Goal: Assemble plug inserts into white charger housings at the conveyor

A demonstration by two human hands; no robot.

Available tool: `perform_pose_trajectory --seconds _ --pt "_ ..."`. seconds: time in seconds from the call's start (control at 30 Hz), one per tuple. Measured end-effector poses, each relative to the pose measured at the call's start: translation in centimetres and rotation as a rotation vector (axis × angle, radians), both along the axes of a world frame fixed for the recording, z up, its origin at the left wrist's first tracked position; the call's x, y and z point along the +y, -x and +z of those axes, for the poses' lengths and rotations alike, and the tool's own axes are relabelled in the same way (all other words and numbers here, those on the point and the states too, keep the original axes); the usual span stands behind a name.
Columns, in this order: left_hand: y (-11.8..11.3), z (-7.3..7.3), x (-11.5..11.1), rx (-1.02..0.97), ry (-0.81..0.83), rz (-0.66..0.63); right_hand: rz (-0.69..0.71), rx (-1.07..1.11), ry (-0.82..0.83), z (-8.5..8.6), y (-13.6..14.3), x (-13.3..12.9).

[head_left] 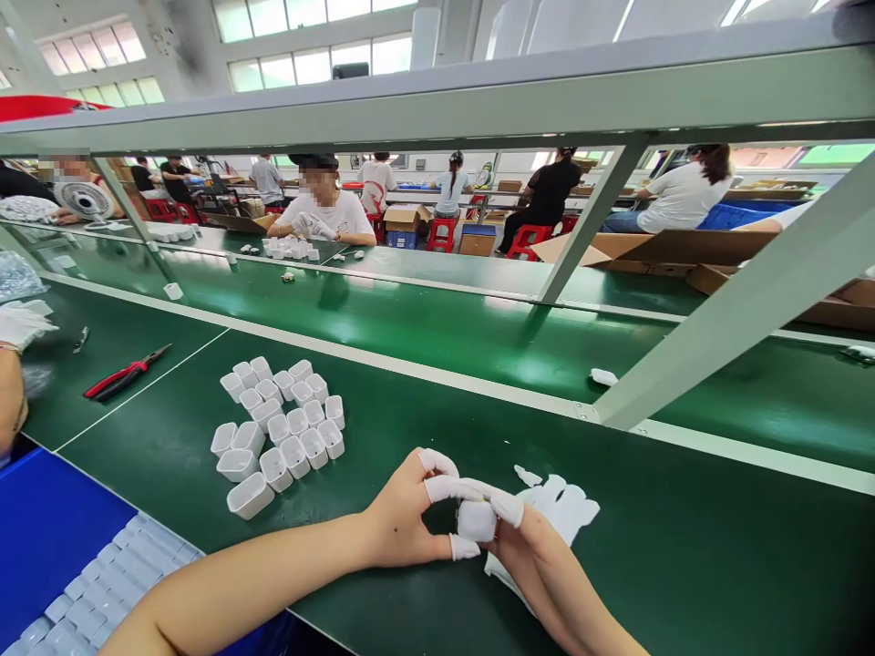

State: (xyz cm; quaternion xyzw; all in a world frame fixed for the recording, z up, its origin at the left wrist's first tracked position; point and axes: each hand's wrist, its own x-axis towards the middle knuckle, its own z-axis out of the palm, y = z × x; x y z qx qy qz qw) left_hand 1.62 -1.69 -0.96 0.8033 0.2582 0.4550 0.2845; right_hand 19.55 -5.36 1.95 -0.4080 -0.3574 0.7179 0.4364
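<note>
Fingers (443, 489) of left hand (405, 517) and right hand (528, 551) pinch white block (477, 522), smooth face nearest, long axis unclear

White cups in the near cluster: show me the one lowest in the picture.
The cup just beyond the left forearm; the cluster's other cups sit higher in view.

The left forearm (273, 567) is stretched rightward from the near left, the right forearm (589, 609) is angled in from the near right, and the left hand (403, 515) and the right hand (523, 542) are held close together with white-covered fingertips (466, 548) curled inward.
</note>
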Motion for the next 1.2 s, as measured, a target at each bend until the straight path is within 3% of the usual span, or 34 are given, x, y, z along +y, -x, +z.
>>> perform_pose_trajectory --seconds 0.17,0.37,0.5,0.63,0.77,0.93,1.07,1.2 --pt "0.2 -0.5 0.4 -0.06 -0.027 0.08 0.049 -0.007 0.016 0.6 0.3 -0.5" --pt "0.0 0.2 0.8 -0.102 -0.151 -0.043 0.062 -0.09 -0.025 1.0 0.4 -1.1" --pt "-0.2 0.3 0.9 -0.156 -0.291 -0.034 0.039 -0.106 0.018 0.8 0.3 -1.3" --pt "-0.2 -0.1 1.1 -0.069 -0.328 -0.096 0.107 -0.173 -0.028 0.2 0.7 -1.1" --pt "-0.3 -0.7 1.3 0.05 -0.303 -0.15 0.075 -0.26 -0.048 -0.4 1.1 -0.9" --pt "-0.5 -0.4 0.8 -0.033 -0.207 -0.132 0.095 -0.273 -0.105 0.1 0.9 -1.1" --pt "-0.4 -0.1 0.6 -0.098 -0.146 -0.156 0.197 -0.143 -0.092 0.2 0.1 -1.0" --pt "-0.2 -0.1 0.7 -0.058 -0.046 -0.176 0.214 -0.069 -0.067 0.1 -0.5 -0.8"
